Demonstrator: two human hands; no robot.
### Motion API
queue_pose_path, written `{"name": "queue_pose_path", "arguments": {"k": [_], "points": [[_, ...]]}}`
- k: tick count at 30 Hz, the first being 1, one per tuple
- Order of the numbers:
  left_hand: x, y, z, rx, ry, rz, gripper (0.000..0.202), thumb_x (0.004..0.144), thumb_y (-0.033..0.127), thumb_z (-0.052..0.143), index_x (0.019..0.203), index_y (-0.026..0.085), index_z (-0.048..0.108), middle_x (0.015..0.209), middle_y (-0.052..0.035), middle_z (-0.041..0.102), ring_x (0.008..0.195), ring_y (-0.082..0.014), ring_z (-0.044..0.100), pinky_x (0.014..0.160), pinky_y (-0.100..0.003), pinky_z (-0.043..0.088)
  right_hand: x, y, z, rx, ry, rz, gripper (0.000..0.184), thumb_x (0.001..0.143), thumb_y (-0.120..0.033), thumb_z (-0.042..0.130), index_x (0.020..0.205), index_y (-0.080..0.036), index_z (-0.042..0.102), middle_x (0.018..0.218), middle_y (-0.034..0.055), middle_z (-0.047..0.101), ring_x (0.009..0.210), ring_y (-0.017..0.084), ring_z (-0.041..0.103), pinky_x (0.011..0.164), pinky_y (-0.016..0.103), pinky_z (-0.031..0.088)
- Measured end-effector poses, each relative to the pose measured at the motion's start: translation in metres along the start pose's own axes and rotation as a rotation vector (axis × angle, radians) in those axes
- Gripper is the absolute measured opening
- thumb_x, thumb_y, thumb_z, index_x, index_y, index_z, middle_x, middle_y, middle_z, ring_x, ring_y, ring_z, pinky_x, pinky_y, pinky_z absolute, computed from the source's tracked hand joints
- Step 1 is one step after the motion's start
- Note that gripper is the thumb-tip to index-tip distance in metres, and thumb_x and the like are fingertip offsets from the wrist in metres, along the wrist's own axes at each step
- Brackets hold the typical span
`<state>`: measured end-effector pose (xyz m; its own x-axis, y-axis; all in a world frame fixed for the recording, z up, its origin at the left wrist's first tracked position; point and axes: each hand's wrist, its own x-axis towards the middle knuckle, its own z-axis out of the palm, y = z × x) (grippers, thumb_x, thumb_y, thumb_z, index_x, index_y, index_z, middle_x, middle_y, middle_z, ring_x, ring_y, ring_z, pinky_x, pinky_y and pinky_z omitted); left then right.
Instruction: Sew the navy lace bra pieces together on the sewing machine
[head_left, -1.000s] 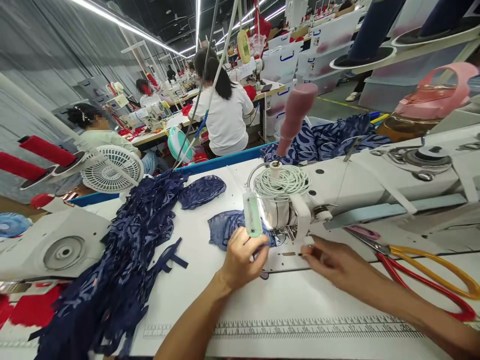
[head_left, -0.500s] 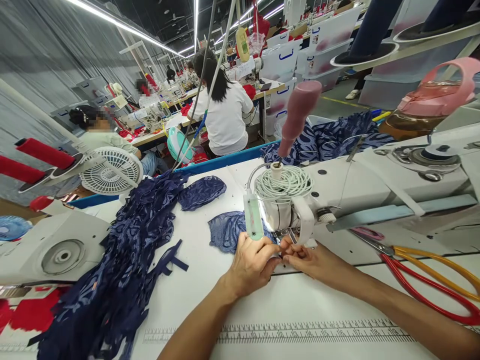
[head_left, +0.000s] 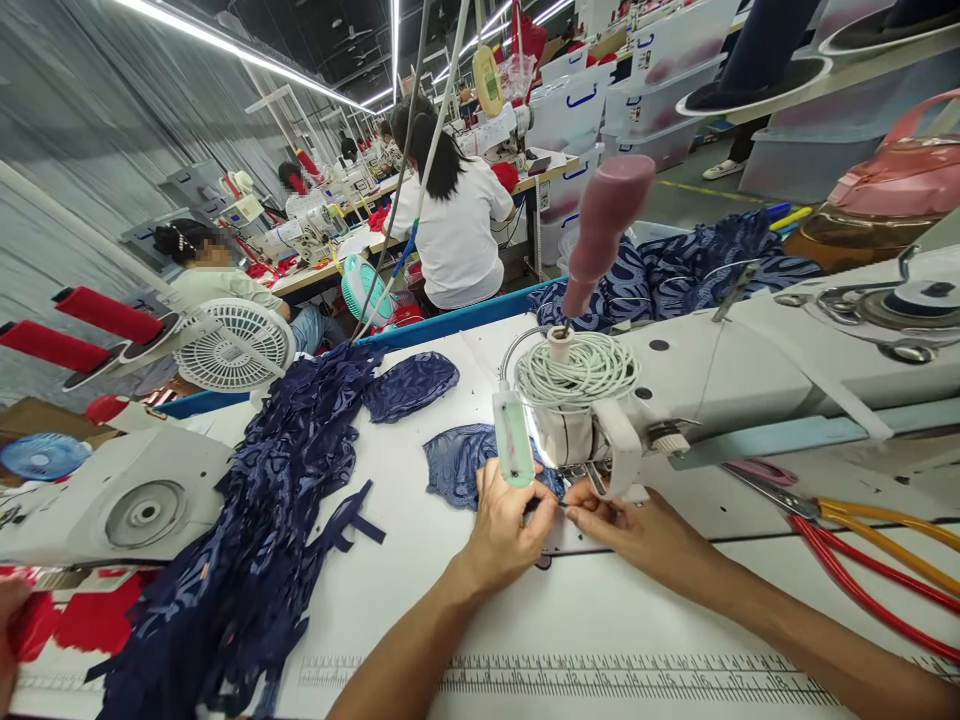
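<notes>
Both hands meet at the needle area of the white sewing machine (head_left: 720, 385). My left hand (head_left: 510, 525) is pinched closed at the edge of a dark blue patterned fabric piece (head_left: 457, 460) lying under the presser foot. My right hand (head_left: 637, 525) is also pinched, fingertips touching the left hand's just below the foot; what it holds is too small to make out. A small green lamp (head_left: 514, 445) hangs right above my left hand.
A long heap of dark blue fabric strips (head_left: 262, 530) lies at the left, with another blue piece (head_left: 409, 385) behind. Red and yellow scissors (head_left: 862, 550) rest at the right. A ruler strip (head_left: 585, 678) runs along the table's front edge. Other people sit at machines beyond.
My right hand slid left from the machine bed to meet my left hand at the presser foot. The left hand shifted slightly toward the needle and pinched closed.
</notes>
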<state>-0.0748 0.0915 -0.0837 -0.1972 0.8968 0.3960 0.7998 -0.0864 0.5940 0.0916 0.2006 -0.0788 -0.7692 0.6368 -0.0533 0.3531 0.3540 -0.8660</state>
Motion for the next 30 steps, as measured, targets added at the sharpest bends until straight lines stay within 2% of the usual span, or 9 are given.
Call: {"name": "queue_pose_path", "arguments": {"k": [3, 5, 8, 12, 15, 19, 26, 30], "points": [[0.000, 0.003, 0.001, 0.002, 0.003, -0.023, 0.013, 0.091, 0.021, 0.060, 0.082, 0.022, 0.068, 0.105, -0.0080, 0.067, 0.109, -0.0267, 0.055, 0.096, -0.045, 0.044, 0.001, 0.000, 0.004, -0.126, -0.003, -0.068, 0.029, 0.092, -0.041, 0.046, 0.069, -0.023, 0.052, 0.059, -0.0043, 0.048, 0.056, 0.013, 0.048, 0.052, 0.024, 0.039], [0.000, 0.003, 0.001, 0.012, 0.019, -0.040, 0.009, 0.087, 0.022, 0.065, 0.078, 0.023, 0.069, 0.099, -0.0072, 0.067, 0.110, -0.0279, 0.054, 0.097, -0.046, 0.044, 0.000, 0.004, 0.003, -0.217, 0.025, -0.116, 0.029, 0.093, -0.038, 0.046, 0.070, -0.023, 0.053, 0.056, -0.0049, 0.045, 0.053, 0.012, 0.046, 0.052, 0.024, 0.038], [0.002, 0.004, 0.003, 0.050, 0.085, -0.082, 0.009, 0.083, 0.021, 0.070, 0.074, 0.023, 0.068, 0.092, -0.0059, 0.065, 0.104, -0.0272, 0.055, 0.097, -0.047, 0.044, -0.002, 0.015, -0.004, -0.365, 0.098, -0.210, 0.030, 0.097, -0.032, 0.041, 0.081, -0.023, 0.064, 0.061, -0.0006, 0.053, 0.057, 0.015, 0.052, 0.055, 0.027, 0.040], [0.004, 0.004, 0.007, 0.125, 0.147, -0.149, 0.012, 0.087, 0.020, 0.066, 0.075, 0.023, 0.068, 0.093, -0.0066, 0.065, 0.100, -0.0266, 0.057, 0.093, -0.047, 0.046, -0.006, 0.022, -0.012, -0.523, 0.163, -0.365, 0.037, 0.098, -0.025, 0.036, 0.103, -0.024, 0.073, 0.082, 0.0095, 0.066, 0.076, 0.023, 0.061, 0.057, 0.030, 0.041], [0.006, 0.005, 0.011, 0.116, 0.147, -0.130, 0.016, 0.090, 0.021, 0.061, 0.076, 0.024, 0.068, 0.091, -0.0062, 0.065, 0.099, -0.0262, 0.058, 0.089, -0.045, 0.049, -0.008, 0.016, -0.014, -0.634, 0.190, -0.513, 0.036, 0.098, -0.020, 0.039, 0.108, -0.024, 0.073, 0.078, 0.0079, 0.066, 0.072, 0.021, 0.060, 0.057, 0.029, 0.041], [0.007, 0.005, 0.015, 0.113, 0.131, -0.125, 0.016, 0.088, 0.019, 0.062, 0.074, 0.024, 0.066, 0.091, -0.0055, 0.064, 0.096, -0.0253, 0.060, 0.088, -0.046, 0.051, -0.009, 0.008, -0.013, -0.779, 0.300, -0.707, 0.036, 0.095, -0.009, 0.040, 0.105, -0.021, 0.072, 0.072, 0.0049, 0.065, 0.068, 0.018, 0.060, 0.056, 0.028, 0.042], [0.007, 0.003, 0.018, 0.093, 0.113, -0.131, 0.013, 0.086, 0.016, 0.063, 0.076, 0.024, 0.064, 0.095, -0.0052, 0.067, 0.104, -0.0263, 0.060, 0.093, -0.047, 0.052, -0.009, 0.017, -0.009, -0.808, 0.348, -0.681, 0.034, 0.098, -0.013, 0.040, 0.106, -0.020, 0.072, 0.072, 0.0053, 0.065, 0.065, 0.018, 0.061, 0.052, 0.028, 0.043], [0.008, 0.004, 0.017, 0.117, 0.089, -0.117, 0.009, 0.087, 0.017, 0.063, 0.084, 0.024, 0.067, 0.101, -0.0061, 0.069, 0.114, -0.0280, 0.059, 0.097, -0.049, 0.051, -0.010, 0.017, -0.009, -0.850, 0.355, -0.688, 0.037, 0.095, -0.007, 0.040, 0.107, -0.019, 0.073, 0.069, 0.0043, 0.063, 0.066, 0.017, 0.063, 0.053, 0.028, 0.044]]}}
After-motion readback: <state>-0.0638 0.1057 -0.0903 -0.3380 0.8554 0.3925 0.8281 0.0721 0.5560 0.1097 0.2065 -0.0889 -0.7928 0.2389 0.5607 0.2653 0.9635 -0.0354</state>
